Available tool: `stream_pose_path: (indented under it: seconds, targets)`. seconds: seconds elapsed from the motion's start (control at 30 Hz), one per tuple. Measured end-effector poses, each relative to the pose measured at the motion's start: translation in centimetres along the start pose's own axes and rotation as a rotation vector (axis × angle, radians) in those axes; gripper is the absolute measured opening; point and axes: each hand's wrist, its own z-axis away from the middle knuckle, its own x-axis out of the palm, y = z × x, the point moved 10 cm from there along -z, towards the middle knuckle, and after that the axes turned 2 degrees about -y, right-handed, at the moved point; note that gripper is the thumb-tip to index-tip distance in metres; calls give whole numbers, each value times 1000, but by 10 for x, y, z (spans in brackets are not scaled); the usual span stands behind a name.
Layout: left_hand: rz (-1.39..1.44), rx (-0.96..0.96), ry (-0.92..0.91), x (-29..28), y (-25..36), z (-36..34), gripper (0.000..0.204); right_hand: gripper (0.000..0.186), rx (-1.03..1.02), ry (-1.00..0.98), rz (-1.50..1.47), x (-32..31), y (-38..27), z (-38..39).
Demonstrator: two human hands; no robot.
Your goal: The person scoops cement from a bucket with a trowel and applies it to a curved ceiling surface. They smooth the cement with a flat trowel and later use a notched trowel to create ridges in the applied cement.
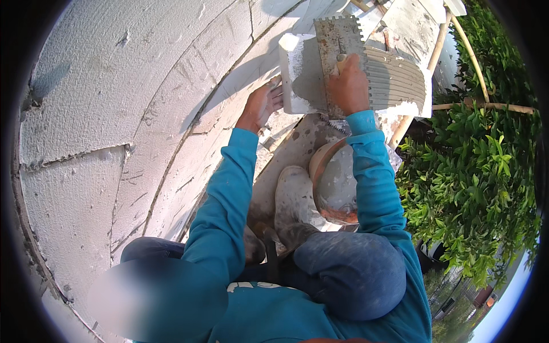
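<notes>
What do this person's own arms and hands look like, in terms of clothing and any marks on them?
Both arms wear long teal-blue sleeves reaching the wrists, smooth and unpatterned. The left hand and right hand are bare, without gloves, and look dusted with pale, whitish smears, most visibly on the left fingers. No watch or rings are visible.

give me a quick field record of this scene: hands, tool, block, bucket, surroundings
left hand: left hand steadies the near edge of the white block
right hand: right hand grips the handle of a notched trowel
block: grey adhesive on it, combed into ridges
bucket: mortar-stained bucket by the boot
wall: white insulation boards on the left
surroundings: green shrubs on the right
</notes>
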Motion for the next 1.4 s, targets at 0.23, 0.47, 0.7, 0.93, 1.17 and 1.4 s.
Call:
stream_pose_path:
  seconds: [0.23,0.47,0.7,0.93,1.17,1.4]
  targets:
    - [-13,-16,-3,13,4,2,58,45,242,29,160,-48,136,-5]
    - [-13,-37,37,0,-1,-2,64,47,331,89,255,-93,265,-10]
    - [-37,-74,35,7,0,-2,70,42,432,101,252,-133,385,-24]
    - [-122,-73,101,4,2,0,76,50,667,78,158,-152,444,-29]
    - [-146,-69,69,9,5,0,75,54,810,146,104,-159,510,4]
    - [-121,-113,39,11,3,-6,74,67,935,179,555,-207,566,61]
